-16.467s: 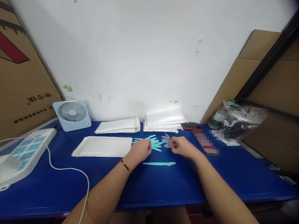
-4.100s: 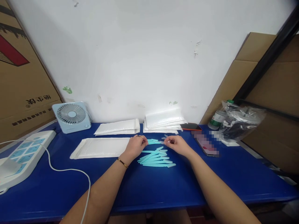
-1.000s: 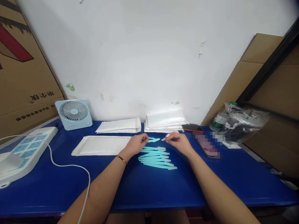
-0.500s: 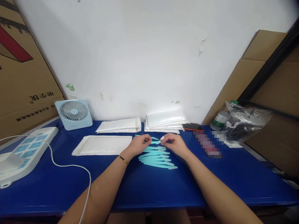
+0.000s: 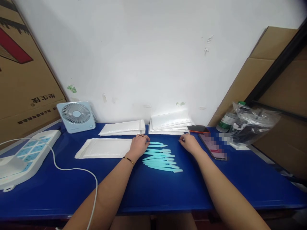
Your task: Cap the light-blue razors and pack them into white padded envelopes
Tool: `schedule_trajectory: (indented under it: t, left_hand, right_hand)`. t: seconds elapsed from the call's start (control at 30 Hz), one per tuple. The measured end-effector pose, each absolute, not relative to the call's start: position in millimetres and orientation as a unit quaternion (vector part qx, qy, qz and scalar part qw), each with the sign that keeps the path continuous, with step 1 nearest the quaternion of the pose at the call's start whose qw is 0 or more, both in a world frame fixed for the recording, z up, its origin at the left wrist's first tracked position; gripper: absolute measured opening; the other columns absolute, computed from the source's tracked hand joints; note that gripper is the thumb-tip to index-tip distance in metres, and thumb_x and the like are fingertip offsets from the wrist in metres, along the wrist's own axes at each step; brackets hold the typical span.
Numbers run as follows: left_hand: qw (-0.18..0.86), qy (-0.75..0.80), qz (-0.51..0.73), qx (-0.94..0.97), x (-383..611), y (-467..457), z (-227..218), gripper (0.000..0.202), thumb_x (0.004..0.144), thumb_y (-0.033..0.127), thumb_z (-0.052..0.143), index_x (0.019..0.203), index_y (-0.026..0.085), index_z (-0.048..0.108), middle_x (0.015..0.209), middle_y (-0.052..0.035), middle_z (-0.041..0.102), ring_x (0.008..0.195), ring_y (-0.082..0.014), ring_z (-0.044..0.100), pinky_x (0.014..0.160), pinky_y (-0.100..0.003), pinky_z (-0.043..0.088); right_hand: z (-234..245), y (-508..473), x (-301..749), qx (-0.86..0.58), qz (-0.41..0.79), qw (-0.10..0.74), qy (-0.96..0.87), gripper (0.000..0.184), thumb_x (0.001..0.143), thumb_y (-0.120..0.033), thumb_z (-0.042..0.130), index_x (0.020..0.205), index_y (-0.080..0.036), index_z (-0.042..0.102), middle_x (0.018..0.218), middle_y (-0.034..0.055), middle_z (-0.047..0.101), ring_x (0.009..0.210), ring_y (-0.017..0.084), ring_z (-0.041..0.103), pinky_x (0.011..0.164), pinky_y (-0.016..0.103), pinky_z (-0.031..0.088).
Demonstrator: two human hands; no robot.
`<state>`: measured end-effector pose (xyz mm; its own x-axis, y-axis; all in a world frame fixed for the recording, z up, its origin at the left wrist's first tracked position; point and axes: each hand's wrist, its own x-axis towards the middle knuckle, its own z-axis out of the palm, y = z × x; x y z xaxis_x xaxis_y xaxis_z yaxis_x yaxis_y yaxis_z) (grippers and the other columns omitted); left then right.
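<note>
Several turquoise eyebrow razors [image 5: 159,156] lie in a loose fan on the blue table, most with their pale tips to the right. My left hand [image 5: 139,145] rests at the far end of the fan, fingers closed over the handle end of an eyebrow razor [image 5: 153,146]; the fingers hide that end. To the right of the fan, my right hand [image 5: 189,142] hovers low over the table, apart from the razors. Its thumb and fingertips are pinched together, and whatever may be between them is hidden.
A white padded mailer [image 5: 105,148] lies left of my left hand. Behind are more mailers [image 5: 122,127] and a mailer stack [image 5: 170,122]. A phone [image 5: 212,147], a bagged dark item [image 5: 249,127] and a bottle [image 5: 225,122] stand right; a fan [image 5: 76,116] and power strip [image 5: 35,151] left.
My right hand has moved right, away from the razors and my left hand. My left hand has shifted slightly left. The upper razor, earlier between both hands, now lies with the others.
</note>
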<state>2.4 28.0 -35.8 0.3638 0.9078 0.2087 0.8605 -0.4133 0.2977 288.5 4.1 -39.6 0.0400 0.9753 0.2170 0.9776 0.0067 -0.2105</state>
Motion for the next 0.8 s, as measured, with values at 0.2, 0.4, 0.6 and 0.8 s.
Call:
schedule_trajectory:
  t: [0.2,0.4,0.6,0.8]
  left_hand:
    - [0.102,0.535,0.185,0.818,2,29,-34,0.01,0.079,0.028,0.055,0.08,0.022,0.063,0.091,-0.0028,0.065,0.096,-0.0225,0.054,0.078,-0.031,0.041]
    - [0.134,0.515,0.232,0.814,2,28,-32,0.011,0.081,0.029,0.052,0.08,0.023,0.061,0.084,0.0003,0.065,0.091,-0.0201,0.056,0.072,-0.028,0.04]
    - [0.132,0.503,0.231,0.823,4,27,-29,0.011,0.081,0.029,0.053,0.08,0.022,0.061,0.085,-0.0007,0.066,0.09,-0.0193,0.057,0.073,-0.027,0.04]
    - [0.136,0.49,0.238,0.828,5,25,-29,0.01,0.081,0.028,0.054,0.079,0.022,0.061,0.085,0.0004,0.066,0.088,-0.0187,0.057,0.072,-0.028,0.04]
  right_hand:
    - [-35,-2,265,-0.687,-0.05,0.099,-0.718,0.016,0.075,-0.01,0.051,0.083,-0.012,0.065,0.088,0.0128,0.064,0.081,0.022,0.06,0.069,0.028,0.04]
    - [-40,-4,264,-0.602,0.097,0.256,-0.75,0.02,0.08,-0.016,0.05,0.092,-0.016,0.066,0.089,0.0066,0.066,0.076,0.017,0.06,0.07,0.026,0.045]
    - [-45,-5,255,-0.527,0.259,0.378,-0.715,0.026,0.084,-0.034,0.053,0.1,-0.02,0.067,0.086,0.0038,0.068,0.07,0.016,0.062,0.068,0.028,0.049]
    - [-39,-10,242,-0.515,0.25,0.382,-0.725,0.023,0.082,-0.033,0.055,0.095,-0.02,0.068,0.081,0.003,0.069,0.071,0.016,0.062,0.066,0.028,0.049]
